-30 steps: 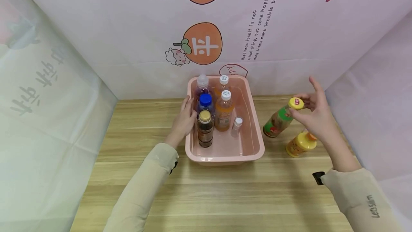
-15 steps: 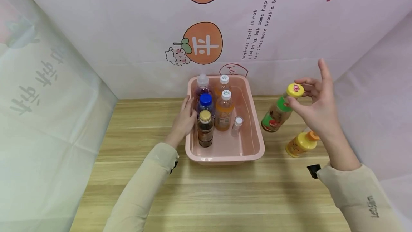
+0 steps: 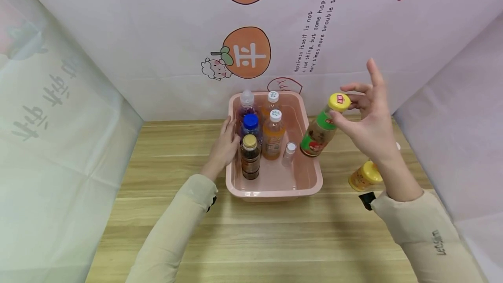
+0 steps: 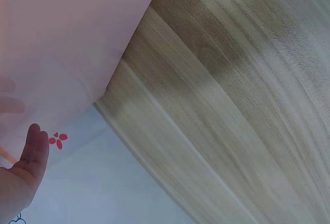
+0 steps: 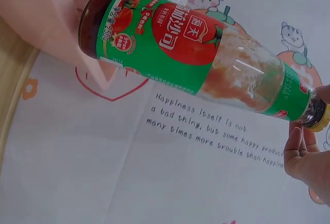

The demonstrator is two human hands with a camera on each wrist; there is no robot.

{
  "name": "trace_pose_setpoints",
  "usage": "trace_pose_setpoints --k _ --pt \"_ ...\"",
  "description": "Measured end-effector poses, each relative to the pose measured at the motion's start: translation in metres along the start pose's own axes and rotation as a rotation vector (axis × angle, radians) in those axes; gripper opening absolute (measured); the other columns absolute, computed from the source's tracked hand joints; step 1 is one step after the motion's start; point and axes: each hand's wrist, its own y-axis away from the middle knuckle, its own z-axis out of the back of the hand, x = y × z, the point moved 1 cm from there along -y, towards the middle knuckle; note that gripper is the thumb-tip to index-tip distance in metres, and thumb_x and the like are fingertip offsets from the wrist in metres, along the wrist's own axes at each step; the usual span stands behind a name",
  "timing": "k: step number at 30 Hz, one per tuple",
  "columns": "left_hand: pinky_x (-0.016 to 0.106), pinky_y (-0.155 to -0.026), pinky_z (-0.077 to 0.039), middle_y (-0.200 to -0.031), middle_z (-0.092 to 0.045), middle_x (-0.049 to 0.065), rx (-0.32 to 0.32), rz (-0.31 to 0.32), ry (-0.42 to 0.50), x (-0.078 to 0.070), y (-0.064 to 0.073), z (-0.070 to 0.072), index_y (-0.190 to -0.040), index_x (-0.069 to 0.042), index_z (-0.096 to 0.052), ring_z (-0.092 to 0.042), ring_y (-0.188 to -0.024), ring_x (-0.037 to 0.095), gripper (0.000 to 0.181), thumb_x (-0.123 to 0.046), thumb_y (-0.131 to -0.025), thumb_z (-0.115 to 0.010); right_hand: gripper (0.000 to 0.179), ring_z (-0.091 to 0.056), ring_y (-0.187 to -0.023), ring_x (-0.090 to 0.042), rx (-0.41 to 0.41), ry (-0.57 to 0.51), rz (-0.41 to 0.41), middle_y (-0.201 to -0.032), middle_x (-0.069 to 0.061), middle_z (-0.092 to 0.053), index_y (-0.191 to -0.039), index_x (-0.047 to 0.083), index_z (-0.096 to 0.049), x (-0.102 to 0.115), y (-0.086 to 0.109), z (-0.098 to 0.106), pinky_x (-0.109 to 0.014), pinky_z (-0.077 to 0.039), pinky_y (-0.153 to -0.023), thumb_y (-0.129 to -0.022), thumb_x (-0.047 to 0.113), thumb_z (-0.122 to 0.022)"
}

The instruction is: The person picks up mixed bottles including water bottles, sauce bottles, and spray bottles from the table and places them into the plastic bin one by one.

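Note:
My right hand [image 3: 373, 125] pinches a glass ketchup bottle [image 3: 317, 133] by its neck, just below the yellow cap. The bottle leans, its base lower left over the right rim of a pink plastic basin [image 3: 271, 194]. The right wrist view shows its green and red tomato label [image 5: 170, 44] and sauce smeared inside the glass. My left hand [image 3: 225, 145] rests at the basin's left rim, fingers extended against it. In the left wrist view, part of that left hand [image 4: 28, 175] shows beside the pink wall.
Inside the basin stand a dark bottle [image 3: 250, 160], a blue-capped bottle [image 3: 251, 128], a purple bottle [image 3: 247, 107], two orange drink bottles [image 3: 273, 136] and a small white-capped vial [image 3: 289, 153]. A yellow bottle [image 3: 363, 177] stands on the wooden table [image 3: 275, 239], partly behind the right forearm.
My right hand has lifted the ketchup bottle off the table and carried it left to the basin's right rim. The left hand and basin have stayed in place.

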Motion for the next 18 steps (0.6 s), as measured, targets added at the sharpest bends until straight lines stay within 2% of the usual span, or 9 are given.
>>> trace_pose_setpoints --k 4,6,12,15,18 --pt "0.052 -0.1 -0.046 -0.163 -0.004 -0.008 0.0 0.003 0.0 0.001 0.001 0.0 -0.153 -0.022 -0.02 -0.046 -0.132 0.036 0.059 -0.028 -0.097 -0.035 0.102 -0.058 -0.097 0.002 0.057 0.025 -0.012 -0.113 0.013 -0.049 -0.154 0.015 -0.012 0.001 -0.003 -0.015 -0.01 -0.046 -0.083 -0.074 -0.022 -0.062" --pt "0.051 -0.099 -0.047 -0.163 -0.003 -0.008 0.003 0.006 0.001 0.002 0.001 0.0 -0.153 -0.022 -0.019 -0.046 -0.132 0.036 0.059 -0.029 -0.097 -0.035 0.102 -0.057 -0.096 0.005 0.084 0.043 -0.021 -0.114 0.011 -0.05 -0.154 0.015 -0.012 0.0 -0.004 -0.022 -0.01 -0.045 -0.083 -0.074 -0.02 -0.063" --pt "0.052 -0.102 -0.045 -0.163 -0.004 -0.008 -0.003 -0.001 0.003 0.002 0.0 -0.001 -0.153 -0.022 -0.019 -0.045 -0.133 0.036 0.059 -0.029 -0.097 -0.035 0.1 -0.055 -0.095 0.012 0.153 0.085 -0.023 -0.118 -0.018 -0.054 -0.153 0.012 -0.015 -0.008 -0.004 -0.043 -0.007 -0.045 -0.081 -0.073 -0.016 -0.068" --pt "0.052 -0.107 -0.041 -0.163 -0.006 -0.006 -0.011 -0.014 -0.003 0.002 -0.001 -0.001 -0.153 -0.02 -0.021 -0.042 -0.136 0.035 0.058 -0.028 -0.097 -0.035 0.097 -0.059 -0.094 0.001 0.19 0.093 -0.016 -0.119 -0.022 -0.055 -0.153 0.011 -0.018 -0.013 -0.002 -0.052 -0.008 -0.045 -0.078 -0.074 -0.015 -0.068" --pt "0.053 -0.109 -0.039 -0.163 -0.007 -0.005 -0.018 -0.019 -0.009 0.001 -0.001 -0.001 -0.153 -0.02 -0.022 -0.041 -0.137 0.036 0.058 -0.028 -0.097 -0.035 0.093 -0.063 -0.095 -0.018 0.231 0.104 -0.026 -0.118 -0.022 -0.056 -0.152 0.011 -0.021 -0.018 -0.001 -0.062 -0.011 -0.044 -0.076 -0.075 -0.013 -0.067"
